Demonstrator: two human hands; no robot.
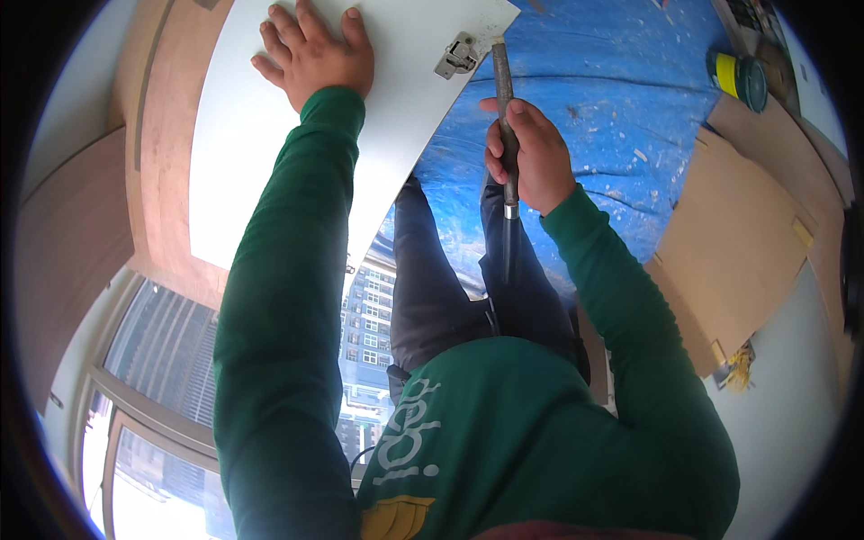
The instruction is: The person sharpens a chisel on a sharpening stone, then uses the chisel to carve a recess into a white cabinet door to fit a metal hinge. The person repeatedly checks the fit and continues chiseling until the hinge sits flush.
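Observation:
My left hand (319, 61) lies flat, fingers spread, on a white door panel (261, 162) that slants across the upper left. A metal cabinet hinge (459, 56) is fixed near the panel's right edge. In my right hand (543, 162) is a long grey file (506, 99), gripped along its blade between thumb and fingers. Its black handle (511, 252) points down toward my legs, below a shiny ferrule. The file's far tip is close to the panel's edge, beside the hinge; whether they touch I cannot tell.
A dusty blue sheet (621, 108) covers the floor. To the right are a cardboard piece (733, 234) and a dark can with a yellow band (738, 79). Wooden boards (171, 153) stand at the left. A window (162, 333) is at the lower left.

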